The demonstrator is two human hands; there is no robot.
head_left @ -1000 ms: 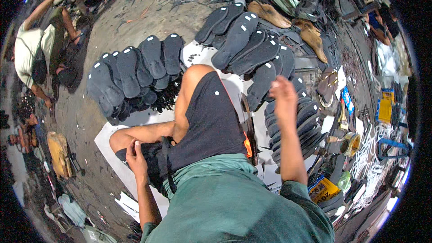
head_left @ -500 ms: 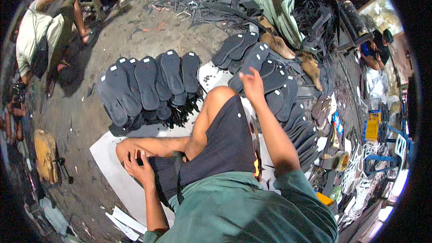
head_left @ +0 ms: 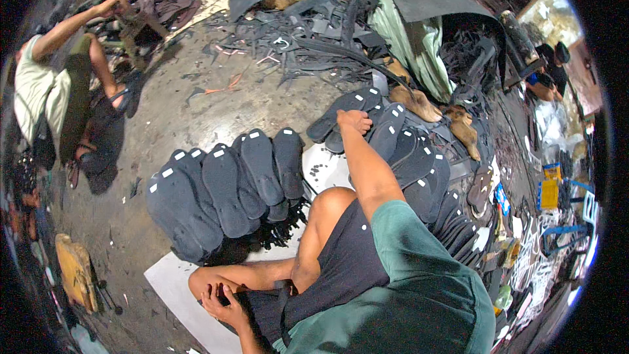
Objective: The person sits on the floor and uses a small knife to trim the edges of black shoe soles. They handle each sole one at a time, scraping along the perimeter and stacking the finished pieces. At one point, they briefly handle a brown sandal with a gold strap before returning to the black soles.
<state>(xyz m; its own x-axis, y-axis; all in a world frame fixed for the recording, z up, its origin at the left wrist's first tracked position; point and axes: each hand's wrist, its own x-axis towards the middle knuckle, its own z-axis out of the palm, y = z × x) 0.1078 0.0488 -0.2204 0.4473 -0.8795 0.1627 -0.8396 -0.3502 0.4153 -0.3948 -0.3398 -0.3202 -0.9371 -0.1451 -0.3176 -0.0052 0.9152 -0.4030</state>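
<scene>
My right hand (head_left: pixel 353 120) reaches far forward and rests its fingers on a dark rubber sandal sole (head_left: pixel 344 106) at the far end of a fanned row of soles (head_left: pixel 406 151). Whether it grips that sole I cannot tell. My left hand (head_left: pixel 223 301) lies low by my foot, fingers curled against my shin, holding nothing that shows. A second fanned row of dark soles (head_left: pixel 223 190) with small white tags lies on the floor to my left. I sit on white sheets (head_left: pixel 180 285) with one knee raised.
A seated person (head_left: pixel 59 92) works at the far left. Another person (head_left: pixel 547 75) sits at the far right. A heap of black rubber strips and scraps (head_left: pixel 314 26) lies ahead, with brown wooden foot forms (head_left: pixel 419 101) and a green cloth (head_left: pixel 413 46) beside it.
My right arm has stretched forward from the right-hand soles to the far end of the row. The view has tilted up and forward. My left hand stays by my foot.
</scene>
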